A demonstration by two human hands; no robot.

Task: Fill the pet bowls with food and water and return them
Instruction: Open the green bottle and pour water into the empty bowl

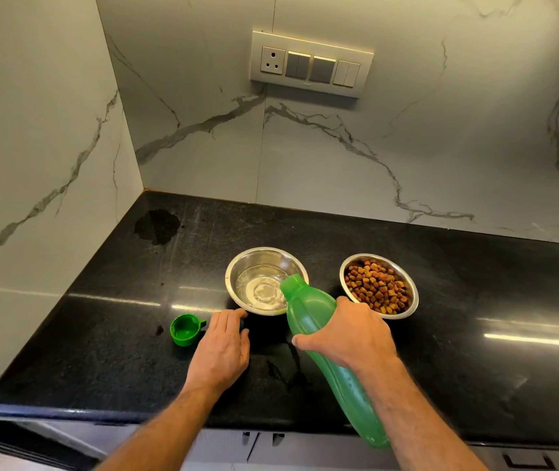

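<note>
Two steel bowls stand on the black counter. The left bowl holds a shallow pool of water. The right bowl is full of brown kibble. My right hand grips a green plastic bottle, tilted with its open mouth over the left bowl's near rim. My left hand lies flat on the counter, fingertips touching the water bowl's near-left rim. The bottle's green cap lies upside down on the counter, left of that hand.
Marble-patterned walls close the counter at the back and left. A switch and socket panel is on the back wall. A wet patch marks the back-left corner, and a small spill lies near the front edge. Drawer handles show below.
</note>
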